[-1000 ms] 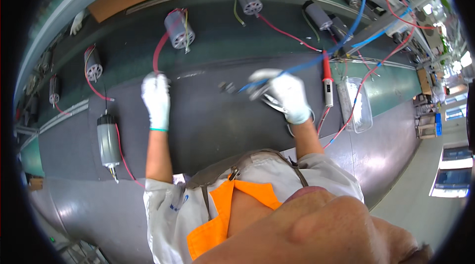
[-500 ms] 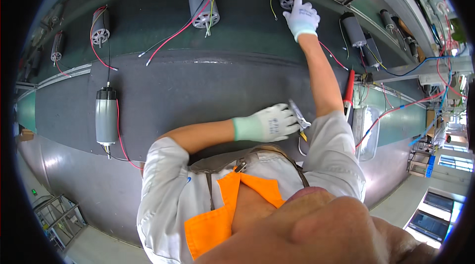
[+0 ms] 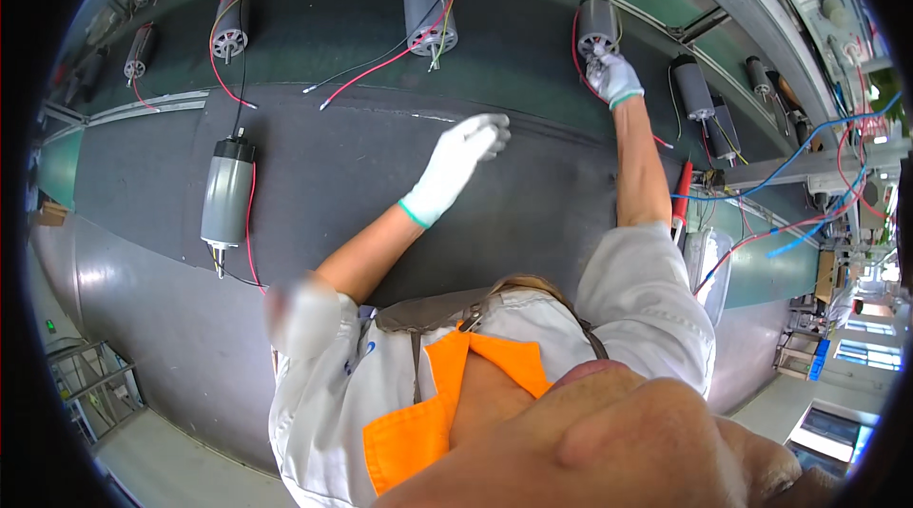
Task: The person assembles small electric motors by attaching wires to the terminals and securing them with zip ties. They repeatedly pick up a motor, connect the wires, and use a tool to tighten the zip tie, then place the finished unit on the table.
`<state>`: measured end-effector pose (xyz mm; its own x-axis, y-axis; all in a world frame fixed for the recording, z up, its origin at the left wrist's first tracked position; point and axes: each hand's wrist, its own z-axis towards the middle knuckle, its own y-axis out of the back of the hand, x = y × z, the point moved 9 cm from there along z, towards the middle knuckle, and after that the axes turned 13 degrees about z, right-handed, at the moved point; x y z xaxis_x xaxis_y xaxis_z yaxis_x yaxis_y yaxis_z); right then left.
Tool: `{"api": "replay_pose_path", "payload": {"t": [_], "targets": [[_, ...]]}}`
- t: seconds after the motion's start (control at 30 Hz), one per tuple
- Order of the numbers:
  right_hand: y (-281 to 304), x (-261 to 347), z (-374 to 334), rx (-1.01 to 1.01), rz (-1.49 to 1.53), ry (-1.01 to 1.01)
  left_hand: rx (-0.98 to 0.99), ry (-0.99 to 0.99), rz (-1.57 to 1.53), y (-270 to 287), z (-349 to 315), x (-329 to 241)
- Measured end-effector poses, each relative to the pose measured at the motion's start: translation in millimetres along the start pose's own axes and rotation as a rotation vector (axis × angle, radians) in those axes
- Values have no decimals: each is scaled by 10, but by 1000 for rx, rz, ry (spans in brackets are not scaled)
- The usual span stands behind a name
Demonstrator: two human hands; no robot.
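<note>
My right hand (image 3: 613,75), in a white glove, reaches to the far right of the bench. Its fingers are closed at the lower end of a grey cylindrical electric motor (image 3: 598,18) with red and yellow-green wires. What exactly the fingertips pinch there is hidden. Over the middle of the dark bench mat (image 3: 323,175) is my left hand (image 3: 455,166), also gloved. Its fingers point away and to the right, slightly bent, and nothing shows in them. Another motor (image 3: 430,18) with loose red and black wires lies beyond it.
At the left stands a larger grey motor (image 3: 226,199) with a black cap. Smaller motors (image 3: 229,28) lie farther back. To the right are a motor (image 3: 691,89), a red-handled tool (image 3: 683,189), a clear plastic box (image 3: 715,261) and hanging blue and red cables (image 3: 799,161).
My left hand has moved forward and left from near my body, and the metal tool beside it is out of sight. My right hand has closed at the motor's lower end, and the motor has turned.
</note>
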<state>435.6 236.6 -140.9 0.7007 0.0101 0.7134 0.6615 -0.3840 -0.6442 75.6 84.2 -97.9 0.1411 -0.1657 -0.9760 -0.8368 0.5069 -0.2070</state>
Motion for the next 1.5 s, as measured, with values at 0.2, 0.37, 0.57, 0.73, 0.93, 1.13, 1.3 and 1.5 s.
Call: {"api": "replay_pose_path", "payload": {"t": [0.2, 0.37, 0.57, 0.73, 0.93, 1.13, 1.3, 1.5], "targets": [[-464, -836, -2253, 170, 75, -496, -175, 61, -195, 41, 351, 154], [-858, -1521, -3603, 307, -242, -537, -219, 420, -10, 195, -744, -34], [-1133, -1408, -3686, 531, -1118, -329, -47, 663, 215, 691, -1571, -124], [-1586, -1176, -3799, 563, -878, 40, 118, 658, 170, 848, -1540, -80], [-2703, -2304, -4679, 1337, -1437, 351, 82, 628, 169, 655, -1316, -349], [-3037, -3306, -5137, 1716, -1327, 159, 76, 775, 777, 751, -1242, -455], [-2254, -1223, -4412, 1164, -990, 349, -15, 503, 925, 758, -960, -363], [555, 1530, -4750, -348, -766, 662, -13, 373, 1147, 847, -760, -119]]}}
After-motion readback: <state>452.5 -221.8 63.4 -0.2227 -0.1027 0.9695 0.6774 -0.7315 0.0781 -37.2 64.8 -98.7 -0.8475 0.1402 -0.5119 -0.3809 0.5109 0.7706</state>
